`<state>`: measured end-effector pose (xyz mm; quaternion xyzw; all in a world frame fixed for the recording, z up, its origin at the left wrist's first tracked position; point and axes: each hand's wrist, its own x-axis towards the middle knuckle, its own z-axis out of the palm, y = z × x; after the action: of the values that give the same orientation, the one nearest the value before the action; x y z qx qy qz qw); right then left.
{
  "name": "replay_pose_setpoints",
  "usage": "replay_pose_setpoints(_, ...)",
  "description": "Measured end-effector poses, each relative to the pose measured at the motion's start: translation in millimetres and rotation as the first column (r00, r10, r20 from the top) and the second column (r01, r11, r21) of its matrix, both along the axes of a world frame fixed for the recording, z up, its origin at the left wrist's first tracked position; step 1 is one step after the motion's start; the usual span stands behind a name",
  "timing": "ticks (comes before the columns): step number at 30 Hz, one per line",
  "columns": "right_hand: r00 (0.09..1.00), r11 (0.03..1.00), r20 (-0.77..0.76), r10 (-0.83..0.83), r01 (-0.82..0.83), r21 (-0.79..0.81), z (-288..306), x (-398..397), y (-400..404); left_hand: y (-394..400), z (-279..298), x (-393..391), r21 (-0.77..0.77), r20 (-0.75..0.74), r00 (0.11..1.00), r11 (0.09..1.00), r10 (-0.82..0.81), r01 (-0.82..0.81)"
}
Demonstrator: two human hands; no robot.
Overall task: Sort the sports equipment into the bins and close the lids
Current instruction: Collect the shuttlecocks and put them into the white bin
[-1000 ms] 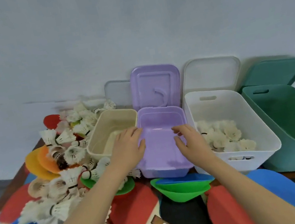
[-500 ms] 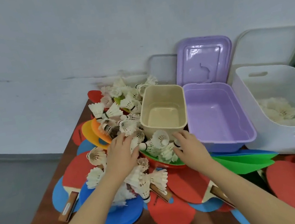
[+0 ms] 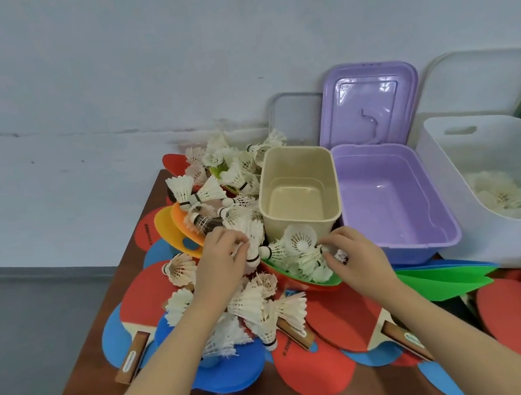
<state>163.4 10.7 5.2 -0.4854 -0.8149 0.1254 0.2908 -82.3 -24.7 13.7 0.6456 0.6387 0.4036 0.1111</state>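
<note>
Both hands in the shuttlecock pile at the desk's (image 3: 85,378) left end.
Left hand (image 3: 219,267) grip curls on a shuttlecock (image 3: 250,249); right hand (image 3: 355,259) grip pinches another (image 3: 311,258) just before the empty beige bin (image 3: 298,190). Purple bin (image 3: 392,202) open, white bin (image 3: 494,190) holds shuttlecocks; paddles (image 3: 313,365) along the front edge.
</note>
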Motion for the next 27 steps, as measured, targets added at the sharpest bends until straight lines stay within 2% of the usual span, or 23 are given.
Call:
replay_pose_setpoints(7, 0.987, 0.995, -0.154, 0.036, -0.022, 0.096, 27, 26, 12, 15, 39, 37, 0.185, -0.019, 0.999, 0.982, -0.046, 0.049)
replay_pose_setpoints(13, 0.967, 0.97, -0.253, -0.006, 0.067, 0.233, 50, 85, 41, 55, 61, 111, 0.249, 0.024, 0.992, 0.962, -0.121, 0.112)
replay_pose_setpoints(23, 0.921, 0.915, -0.28, -0.271, 0.337, 0.222, 61, 242, 83, 138, 68, 287, 0.255, 0.01, 0.94, 0.91, -0.34, 0.327)
replay_pose_setpoints(27, 0.878, 0.887, -0.296, -0.377, 0.434, 0.156, 60, 290, 97, 161, 64, 347, 0.243, -0.049, 0.909, 0.877, -0.415, 0.414)
